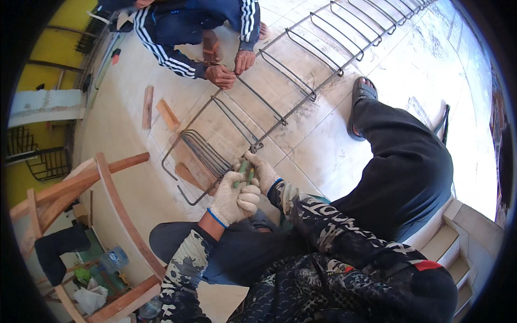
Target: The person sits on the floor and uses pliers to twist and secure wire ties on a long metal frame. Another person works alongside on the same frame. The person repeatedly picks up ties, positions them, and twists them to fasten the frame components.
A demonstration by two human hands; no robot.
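Observation:
Both my hands wear white knit gloves with blue cuffs. My left hand (pixel 235 201) is closed round a pair of green-handled pliers (pixel 242 168); the jaws are hidden. Right beside it, my right hand (pixel 263 171) has its fingers closed at the near rod of a rebar cage (pixel 301 110), by a dark bent stirrup end (pixel 256 146). What those fingers pinch is hidden. The cage runs from near my hands to the far right, with stirrups spaced along its long rods. Several stirrups (pixel 200 151) are bunched together at its near left end.
Across the cage a co-worker crouches, both hands (pixel 221 76) on the far rod. Wood pieces (pixel 147 107) lie on the tiled floor. A curved wooden frame (pixel 121 202) stands at my left, near a plastic jug (pixel 114 259). Steps (pixel 449 242) rise at the lower right.

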